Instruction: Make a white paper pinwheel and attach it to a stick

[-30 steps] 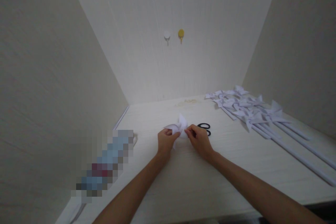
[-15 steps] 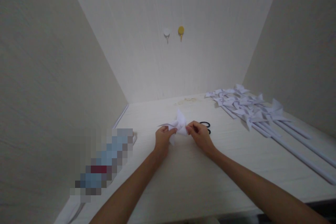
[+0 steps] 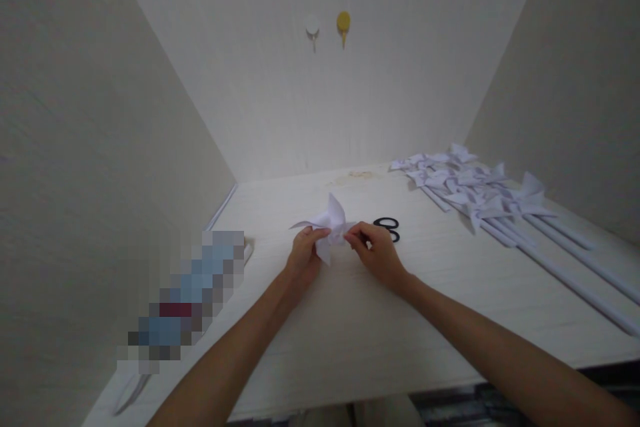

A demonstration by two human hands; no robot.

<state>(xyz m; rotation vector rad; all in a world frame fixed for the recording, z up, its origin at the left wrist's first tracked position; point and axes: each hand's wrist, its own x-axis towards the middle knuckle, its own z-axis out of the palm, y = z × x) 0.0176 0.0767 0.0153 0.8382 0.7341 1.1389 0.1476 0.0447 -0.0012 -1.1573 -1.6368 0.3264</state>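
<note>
Between my two hands, above the middle of the white table, is a white paper pinwheel with curled, pointed blades. My left hand is closed on its left side, thumb lying near the centre. The fingertips of my right hand are pinched at the pinwheel's right side, close to the centre; whether something small sits in the pinch is too fine to see. Black-handled scissors lie just behind my right hand, which hides their blades.
Several finished-looking paper pinwheels on rolled white sticks lie in a pile at the right. A blurred-out blue and grey object lies along the left wall. On the back wall are a white hook and a yellow hook.
The pinwheel and both hands have shifted slightly left. My right fingertips have moved from the blade's outer right edge in toward the centre. More of the scissors' handles shows.
</note>
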